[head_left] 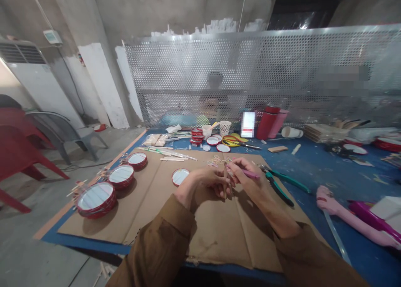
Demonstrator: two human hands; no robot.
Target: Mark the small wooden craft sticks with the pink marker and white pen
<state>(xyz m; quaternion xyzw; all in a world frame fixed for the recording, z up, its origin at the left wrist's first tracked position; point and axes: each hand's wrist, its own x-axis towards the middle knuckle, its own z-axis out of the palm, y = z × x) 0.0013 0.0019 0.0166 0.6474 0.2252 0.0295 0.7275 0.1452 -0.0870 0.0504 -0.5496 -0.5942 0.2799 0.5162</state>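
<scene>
Over the brown cardboard (pixel 216 241), my left hand (pixel 208 179) is closed on a short flat wooden stick (pixel 224 184), held roughly upright. My right hand (pixel 246 180) touches the stick's far side, its fingers pinched around a slim pink-purple tool (pixel 253 175) like a pen or cutter; its tip is hidden. Just beyond both hands lies a loose pile of small coloured rubber bands (pixel 214 161). A red-rimmed round lid (pixel 180 177) with a pale inside sits partly behind my left wrist. Green-handled pliers (pixel 278 189) rest to the right of my right hand.
Three red round tins (pixel 96 199) with sticks at their sides line the left. Thin sticks (pixel 169 153), paper cups (pixel 224 128), scissors (pixel 247 145) and a red bottle (pixel 267 123) stand or lie farther back. A pink glue gun (pixel 351 216) is at right, before a perforated metal screen (pixel 188 65).
</scene>
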